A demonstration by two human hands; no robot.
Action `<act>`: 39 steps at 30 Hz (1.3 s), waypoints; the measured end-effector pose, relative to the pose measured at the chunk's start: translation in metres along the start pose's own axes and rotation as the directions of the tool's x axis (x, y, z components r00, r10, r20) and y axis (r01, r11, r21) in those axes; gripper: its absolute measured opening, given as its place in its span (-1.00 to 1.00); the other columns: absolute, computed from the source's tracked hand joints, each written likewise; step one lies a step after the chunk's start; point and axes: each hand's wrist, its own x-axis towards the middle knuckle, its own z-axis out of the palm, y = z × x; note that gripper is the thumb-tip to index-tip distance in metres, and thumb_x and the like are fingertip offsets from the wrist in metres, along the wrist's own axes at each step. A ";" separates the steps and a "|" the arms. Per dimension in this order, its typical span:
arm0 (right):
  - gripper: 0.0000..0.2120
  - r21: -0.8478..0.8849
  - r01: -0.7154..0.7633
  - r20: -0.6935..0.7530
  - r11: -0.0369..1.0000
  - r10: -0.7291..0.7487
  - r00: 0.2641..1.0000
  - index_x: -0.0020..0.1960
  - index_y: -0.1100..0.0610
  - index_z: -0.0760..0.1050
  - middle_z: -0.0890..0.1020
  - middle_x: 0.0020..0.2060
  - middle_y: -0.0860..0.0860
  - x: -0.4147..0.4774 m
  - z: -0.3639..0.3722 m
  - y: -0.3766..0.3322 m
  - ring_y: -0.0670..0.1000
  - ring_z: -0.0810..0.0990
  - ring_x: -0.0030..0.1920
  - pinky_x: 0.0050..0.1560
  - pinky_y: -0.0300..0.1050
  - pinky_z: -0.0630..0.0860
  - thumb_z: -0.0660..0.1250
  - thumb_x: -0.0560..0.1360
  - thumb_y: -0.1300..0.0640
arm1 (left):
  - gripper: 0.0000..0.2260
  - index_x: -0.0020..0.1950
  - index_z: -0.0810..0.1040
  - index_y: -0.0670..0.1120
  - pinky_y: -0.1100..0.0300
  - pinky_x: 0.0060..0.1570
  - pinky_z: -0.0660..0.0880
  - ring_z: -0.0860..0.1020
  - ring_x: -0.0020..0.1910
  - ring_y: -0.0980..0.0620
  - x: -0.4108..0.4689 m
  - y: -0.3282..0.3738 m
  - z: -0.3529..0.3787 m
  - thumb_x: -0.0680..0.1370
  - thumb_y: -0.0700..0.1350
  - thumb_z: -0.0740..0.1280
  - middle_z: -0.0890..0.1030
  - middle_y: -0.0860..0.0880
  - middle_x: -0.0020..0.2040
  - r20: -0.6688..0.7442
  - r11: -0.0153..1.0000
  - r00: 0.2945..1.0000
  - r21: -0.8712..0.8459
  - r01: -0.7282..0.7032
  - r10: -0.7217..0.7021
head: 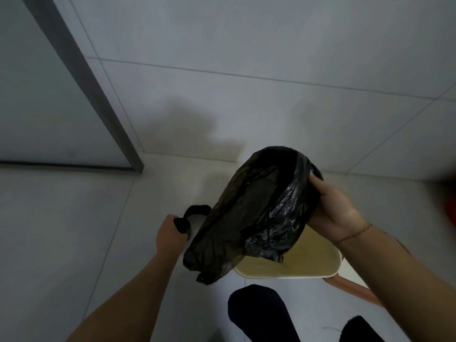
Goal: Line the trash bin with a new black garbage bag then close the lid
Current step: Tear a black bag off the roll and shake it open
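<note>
A black garbage bag (256,213) hangs spread open in the air above the trash bin (311,262), a cream-coloured bin with its mouth open, low in the middle right. My left hand (170,233) grips one handle loop of the bag at its left side. On the bag's right side, my right hand (333,208) pinches the rim, fingers tucked inside the opening. The bag covers the far part of the bin. No lid is clearly visible.
Pale tiled walls meet in a corner behind the bin. A grey door frame (98,95) runs down at the left. My dark-socked feet (261,314) stand on the light floor just before the bin. Something red (450,213) shows at the right edge.
</note>
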 end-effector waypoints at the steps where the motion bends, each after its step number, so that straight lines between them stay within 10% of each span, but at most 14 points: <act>1: -0.60 -0.012 -0.002 -0.003 1.000 0.002 1.000 0.38 0.19 0.39 0.53 0.29 0.20 0.001 0.000 0.000 0.19 0.49 0.31 0.19 0.05 0.48 0.09 0.61 0.06 | -0.72 0.07 0.50 -0.34 -0.02 -0.04 0.52 0.61 -0.04 -0.23 0.002 0.000 0.004 0.48 -0.16 0.32 0.62 -0.29 -0.02 0.011 1.000 1.000 0.002 -0.012 0.012; 9: -0.57 -0.011 -0.049 0.018 0.999 0.049 0.999 0.38 0.23 0.38 0.52 0.29 0.21 0.003 0.011 0.001 0.18 0.51 0.27 0.20 0.05 0.47 0.08 0.61 0.04 | -0.15 0.55 0.06 -0.11 -0.08 0.42 0.21 0.28 0.45 -0.18 -0.007 0.007 -0.004 0.39 0.03 0.43 0.27 -0.19 0.50 -0.012 0.985 1.000 0.170 -0.020 0.022; 16: -0.65 0.070 -0.060 0.110 0.996 0.052 0.993 0.17 0.15 0.53 0.73 -0.09 0.09 -0.026 0.016 -0.016 0.06 0.72 -0.10 -0.02 0.03 0.63 0.07 0.60 0.01 | -0.45 0.52 0.20 -0.15 -0.01 0.47 0.17 0.21 0.49 -0.09 -0.052 0.059 -0.062 0.53 -0.25 0.25 0.23 -0.13 0.53 0.030 0.942 0.962 -0.212 -0.259 0.271; 21: -0.68 0.115 -0.068 0.201 0.991 0.044 0.979 0.07 0.25 0.62 0.72 -0.06 0.20 -0.062 0.030 -0.037 0.17 0.72 -0.11 -0.14 0.16 0.64 0.17 0.52 0.12 | -0.32 0.46 0.31 0.03 0.16 0.33 0.34 0.40 0.37 0.12 -0.106 0.123 -0.097 0.38 -0.14 0.47 0.44 0.10 0.38 0.438 0.833 0.713 -0.364 -0.417 0.548; 24: -0.68 0.161 0.018 0.244 0.987 -0.057 0.968 -0.09 0.30 0.69 0.72 -0.06 0.24 -0.093 0.035 -0.059 0.21 0.71 -0.09 -0.04 0.20 0.61 0.38 0.21 0.19 | -0.57 0.25 0.55 -0.11 0.20 0.19 0.52 0.61 0.16 0.06 -0.127 0.138 -0.109 0.38 -0.22 0.48 0.66 -0.05 0.17 0.590 0.871 0.642 -0.303 -0.387 0.490; 29: -0.69 0.215 0.042 0.025 0.976 -0.049 0.998 0.01 0.26 0.59 0.73 -0.19 0.23 -0.110 0.006 -0.076 0.20 0.73 -0.23 -0.29 0.13 0.65 0.13 0.52 0.11 | -0.77 0.05 0.63 -0.20 0.25 0.01 0.57 0.66 0.03 0.01 -0.134 0.119 -0.137 0.46 -0.11 0.41 0.70 -0.11 0.00 0.605 0.930 0.706 -0.217 -0.298 0.368; 33: -0.55 0.039 -0.073 -0.114 0.997 0.077 0.990 0.30 0.16 0.44 0.60 0.09 0.20 -0.112 -0.030 -0.054 0.20 0.56 0.11 0.29 0.07 0.41 0.05 0.58 -0.08 | -0.85 -0.01 0.61 -0.21 0.16 -0.12 0.60 0.64 -0.03 -0.09 -0.147 0.139 -0.162 0.48 -0.16 0.39 0.66 -0.17 -0.02 0.404 0.840 0.862 -0.541 -0.044 0.305; 39: -0.50 -0.409 -0.089 -0.269 0.908 -0.027 0.963 0.39 0.16 0.29 0.37 0.37 0.18 -0.125 -0.026 -0.035 0.17 0.35 0.36 0.34 0.14 0.26 0.26 0.51 0.00 | -0.93 -0.17 0.52 -0.12 0.28 -0.42 0.58 0.53 -0.28 0.05 -0.190 0.219 -0.185 0.50 -0.24 0.35 0.54 -0.08 -0.23 0.239 0.687 0.918 -0.725 -0.048 0.317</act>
